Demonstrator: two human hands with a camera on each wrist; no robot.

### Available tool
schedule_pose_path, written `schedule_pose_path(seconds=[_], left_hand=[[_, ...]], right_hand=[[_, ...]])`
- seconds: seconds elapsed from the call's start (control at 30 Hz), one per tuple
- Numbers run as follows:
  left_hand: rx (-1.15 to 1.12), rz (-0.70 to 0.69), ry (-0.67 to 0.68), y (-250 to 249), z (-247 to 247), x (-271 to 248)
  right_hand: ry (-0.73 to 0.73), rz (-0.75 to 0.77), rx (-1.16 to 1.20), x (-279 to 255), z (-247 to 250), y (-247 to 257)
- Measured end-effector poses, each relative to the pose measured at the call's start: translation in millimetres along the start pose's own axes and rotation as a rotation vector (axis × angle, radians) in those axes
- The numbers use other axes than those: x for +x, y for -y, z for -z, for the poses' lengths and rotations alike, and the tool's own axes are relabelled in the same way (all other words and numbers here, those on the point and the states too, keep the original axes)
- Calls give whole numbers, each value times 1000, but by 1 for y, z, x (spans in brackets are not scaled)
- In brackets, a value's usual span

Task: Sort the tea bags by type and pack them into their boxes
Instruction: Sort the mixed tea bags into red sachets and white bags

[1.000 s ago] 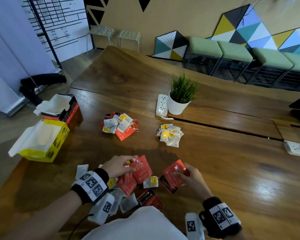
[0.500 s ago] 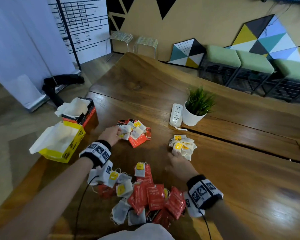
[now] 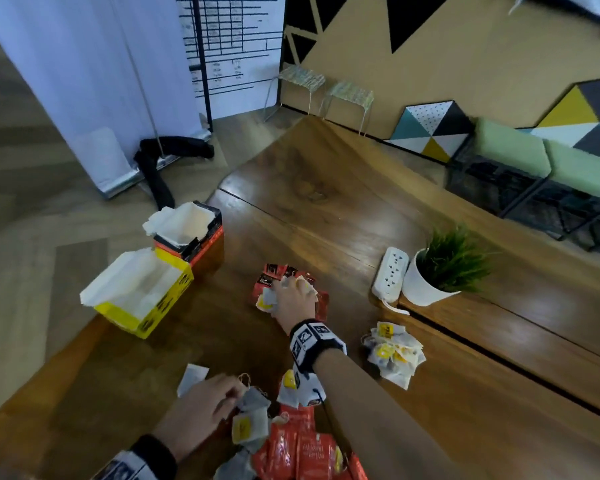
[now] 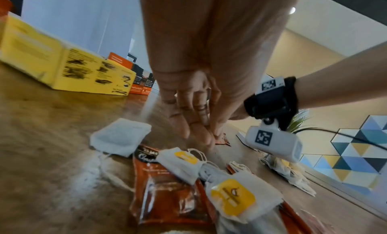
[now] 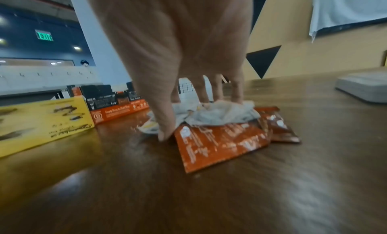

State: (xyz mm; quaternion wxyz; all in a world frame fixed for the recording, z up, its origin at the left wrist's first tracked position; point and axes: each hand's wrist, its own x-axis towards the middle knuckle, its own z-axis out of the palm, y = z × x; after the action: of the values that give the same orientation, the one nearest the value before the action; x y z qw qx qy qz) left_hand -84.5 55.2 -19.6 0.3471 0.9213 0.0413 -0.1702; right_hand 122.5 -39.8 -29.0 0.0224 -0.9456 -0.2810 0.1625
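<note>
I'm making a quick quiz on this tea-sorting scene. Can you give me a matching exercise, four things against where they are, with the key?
Things:
1. yellow box
2. right hand
3. left hand
4. potted plant

Places:
A. beside the white power strip
B. on the mixed pile of red sachets and white tea bags mid-table
C. at the table's left edge, open, next to the orange-and-black box
D. at the near heap of tea bags, closest to the person

Pairs: 1-C, 2-B, 3-D, 4-A
</note>
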Motion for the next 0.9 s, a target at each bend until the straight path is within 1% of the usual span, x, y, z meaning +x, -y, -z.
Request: schedule_pose_path(seconds=[0.07, 0.17, 0.27, 0.37, 0.47, 0.53, 0.63, 0.7, 0.73, 0.77, 0.83, 0.87, 0.9], left_hand=[[-2, -12, -12, 4, 0, -1], [45, -45, -4, 0, -3, 6], [97, -101, 20, -13, -9, 22], [102, -134, 1, -29, -12, 33], [94, -181, -14, -42, -17, 38], [83, -207, 10, -48, -22, 37], [81, -232, 79, -50, -31, 33], [96, -235, 112, -47, -30, 39], [82, -221, 110, -46, -27, 47], [69, -197, 93, -45, -20, 59], [91, -153, 34, -48, -6, 92], [126, -136, -15, -49, 5, 111], [176, -136, -58, -51, 13, 129]], right_hand=[[-84, 45, 53, -3, -4, -5], [-81, 26, 317, -6, 0, -17], [-76, -73, 551, -5, 10, -29], [-144, -198, 797, -9, 20, -45], [-221, -258, 900, -25, 34, -68], [-289, -293, 938, -44, 46, -87], [-436, -318, 903, -81, 55, -120], [-510, -328, 830, -107, 55, -139], [-515, -351, 788, -117, 52, -147], [-488, -379, 747, -126, 47, -153], [-321, -438, 683, -139, 31, -161], [-222, -434, 663, -140, 23, -162], [-152, -429, 653, -145, 16, -164]])
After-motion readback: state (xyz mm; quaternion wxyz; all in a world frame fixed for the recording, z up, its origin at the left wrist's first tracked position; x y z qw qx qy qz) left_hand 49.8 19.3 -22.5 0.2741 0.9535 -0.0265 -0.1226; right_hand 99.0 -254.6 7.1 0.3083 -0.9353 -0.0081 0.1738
